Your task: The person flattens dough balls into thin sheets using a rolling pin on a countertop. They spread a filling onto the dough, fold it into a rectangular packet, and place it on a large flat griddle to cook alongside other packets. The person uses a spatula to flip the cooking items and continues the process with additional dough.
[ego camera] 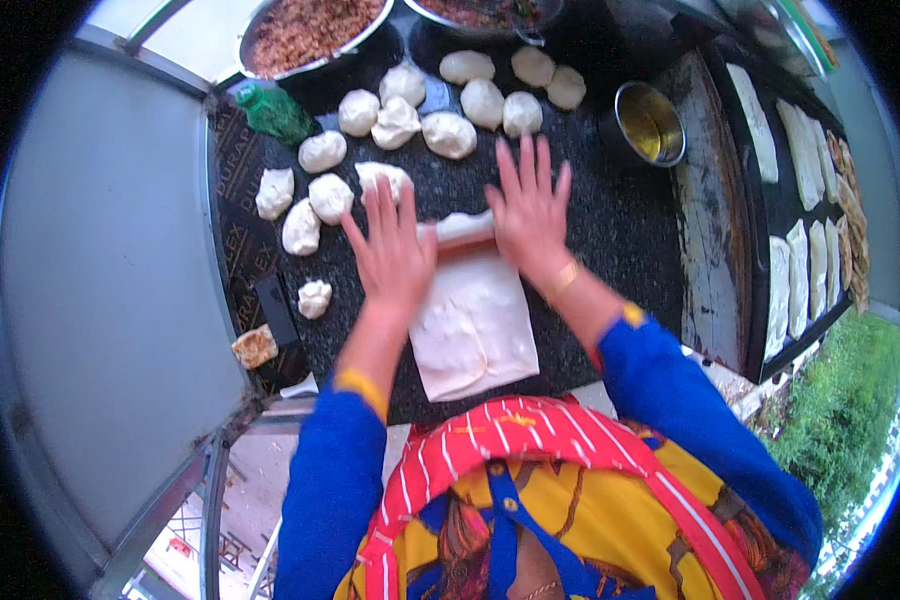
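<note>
A flattened, folded sheet of white dough [469,322] lies on the dark speckled stone worktop in front of me. At its far end is a raised white edge of dough [461,223]. Just nearer than this runs a blurred brownish bar [466,247] that looks like a wooden rolling pin. My left hand [392,251] lies palm down over the bar's left end, fingers spread, its fingertips by a dough ball [385,180]. Palm down at the right end is my right hand [531,214], fingers apart and pointing away from me. Whatever lies under both palms is hidden.
Several dough balls [450,136] sit beyond my hands and to the left. Behind them are a green bottle [274,114] and a bowl of reddish-brown filling [311,34]. At right are a metal bowl of yellow oil [649,124] and a griddle [784,202] with long flatbreads.
</note>
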The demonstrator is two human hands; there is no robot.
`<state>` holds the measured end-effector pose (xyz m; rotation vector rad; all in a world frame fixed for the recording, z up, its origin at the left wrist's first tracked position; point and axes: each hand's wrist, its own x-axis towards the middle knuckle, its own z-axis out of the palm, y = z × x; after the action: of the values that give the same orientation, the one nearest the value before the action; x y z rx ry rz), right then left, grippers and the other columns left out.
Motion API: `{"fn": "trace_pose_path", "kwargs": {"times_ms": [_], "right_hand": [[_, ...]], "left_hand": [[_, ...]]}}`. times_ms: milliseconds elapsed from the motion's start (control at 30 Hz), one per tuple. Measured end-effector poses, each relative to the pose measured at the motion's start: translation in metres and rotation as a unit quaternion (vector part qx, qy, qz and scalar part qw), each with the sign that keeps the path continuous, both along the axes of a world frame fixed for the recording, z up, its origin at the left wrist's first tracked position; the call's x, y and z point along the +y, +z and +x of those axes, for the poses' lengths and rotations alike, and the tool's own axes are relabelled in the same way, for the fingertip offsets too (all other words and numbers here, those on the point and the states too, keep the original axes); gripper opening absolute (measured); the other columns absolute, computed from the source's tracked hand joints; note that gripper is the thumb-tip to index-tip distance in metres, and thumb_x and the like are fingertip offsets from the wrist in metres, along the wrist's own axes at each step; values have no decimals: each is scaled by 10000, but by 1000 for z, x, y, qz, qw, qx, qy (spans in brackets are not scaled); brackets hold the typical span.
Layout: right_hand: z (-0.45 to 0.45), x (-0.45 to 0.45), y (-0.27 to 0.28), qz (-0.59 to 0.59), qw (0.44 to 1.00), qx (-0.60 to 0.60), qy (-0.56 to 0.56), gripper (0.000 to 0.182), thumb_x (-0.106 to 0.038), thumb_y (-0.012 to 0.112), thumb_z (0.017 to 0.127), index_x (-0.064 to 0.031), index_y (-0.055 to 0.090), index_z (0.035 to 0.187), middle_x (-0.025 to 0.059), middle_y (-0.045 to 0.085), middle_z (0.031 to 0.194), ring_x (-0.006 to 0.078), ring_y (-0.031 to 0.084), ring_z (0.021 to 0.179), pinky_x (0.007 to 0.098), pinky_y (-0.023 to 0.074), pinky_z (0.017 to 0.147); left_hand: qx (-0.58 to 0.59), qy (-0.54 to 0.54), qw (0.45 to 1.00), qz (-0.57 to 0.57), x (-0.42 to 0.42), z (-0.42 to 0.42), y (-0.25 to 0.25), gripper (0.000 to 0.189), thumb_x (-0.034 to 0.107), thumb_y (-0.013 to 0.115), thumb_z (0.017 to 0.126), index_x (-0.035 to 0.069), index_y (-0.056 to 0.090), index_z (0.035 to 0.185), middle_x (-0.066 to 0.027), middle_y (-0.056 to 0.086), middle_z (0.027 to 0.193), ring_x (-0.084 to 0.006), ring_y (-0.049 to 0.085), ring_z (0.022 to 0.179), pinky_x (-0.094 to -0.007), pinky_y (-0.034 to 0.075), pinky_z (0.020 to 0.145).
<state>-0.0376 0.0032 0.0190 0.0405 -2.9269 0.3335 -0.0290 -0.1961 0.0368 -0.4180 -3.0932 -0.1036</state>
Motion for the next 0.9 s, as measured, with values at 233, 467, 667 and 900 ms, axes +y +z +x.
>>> {"fn": "trace_pose_path", "kwargs": {"times_ms": [233,467,667,900], "right_hand": [[-16,0,-10,14,1000,-27,8,702,-384,548,956,-120,287,1552,168,185,1634,354,118,1522,645,97,1162],[-90,-7,-4,-5,997,70,-10,710,-344,566,961,-113,253,1555,151,185,1636,332,133,1522,598,115,1176],[-87,1,-3,-67,992,98,42,531,-293,653,894,-125,478,1366,135,544,1326,312,443,1297,502,314,1059],[-59,36,5,-12,954,17,299,418,-227,726,812,-99,565,1177,75,616,980,252,568,991,393,424,857]], "left_hand": [[-5,-17,1000,-9,-1,-4,-9,777,461,537,949,174,201,1589,-104,60,1672,-315,54,1539,-632,-8,1177],[125,1,992,31,-6,-78,-11,804,437,544,960,154,144,1598,-121,12,1674,-329,-24,1541,-637,-30,1168],[112,1,994,-3,-5,-87,-9,812,459,541,958,199,122,1603,-93,-31,1677,-310,-84,1540,-665,-73,1146],[145,37,988,21,-39,-64,11,821,423,582,947,178,146,1598,-94,-39,1677,-303,-90,1540,-666,-108,1137]]}}
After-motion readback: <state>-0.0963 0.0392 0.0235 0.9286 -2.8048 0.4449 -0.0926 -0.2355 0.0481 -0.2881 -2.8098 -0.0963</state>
